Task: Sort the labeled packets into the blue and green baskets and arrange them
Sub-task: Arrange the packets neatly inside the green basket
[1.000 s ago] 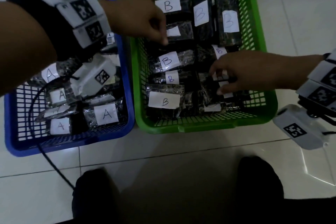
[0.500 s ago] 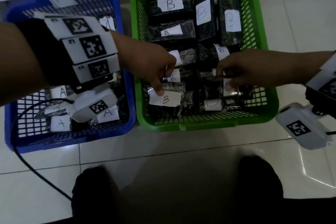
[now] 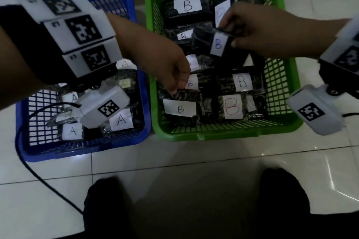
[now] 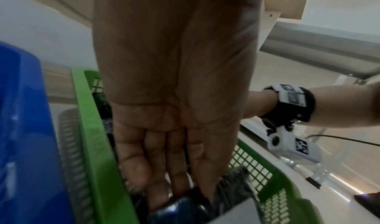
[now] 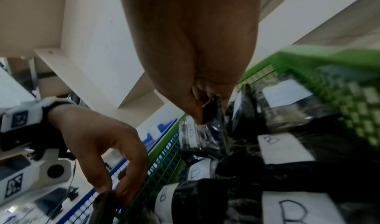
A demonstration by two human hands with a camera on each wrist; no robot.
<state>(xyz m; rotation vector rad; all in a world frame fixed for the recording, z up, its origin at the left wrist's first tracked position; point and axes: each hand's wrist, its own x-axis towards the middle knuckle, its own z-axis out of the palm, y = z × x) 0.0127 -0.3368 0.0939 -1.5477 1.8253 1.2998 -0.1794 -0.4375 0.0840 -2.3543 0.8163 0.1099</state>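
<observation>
The green basket [image 3: 223, 136], tagged B on its back wall, holds several dark packets with white B labels. To its left the blue basket [image 3: 77, 149] holds packets labeled A [image 3: 121, 120]. My right hand [image 3: 229, 35] pinches a B packet [image 3: 218, 44] and holds it tilted above the middle of the green basket; the right wrist view shows fingers [image 5: 195, 113] on its dark edge. My left hand [image 3: 175, 91] reaches over the baskets' shared side and pinches the top edge of the front-left B packet [image 3: 179, 109], as in the left wrist view [image 4: 180, 206].
Both baskets stand on white floor tiles [image 3: 194, 153]. A black cable [image 3: 38, 176] runs from the left wrist across the floor. My dark-clothed knees [image 3: 108, 200] sit at the bottom of the head view. White shelving [image 5: 92, 48] stands behind.
My right hand has lifted a B packet from the front right of the green basket toward its middle back. My left hand has stayed at the front-left B packet and closed on its edge.
</observation>
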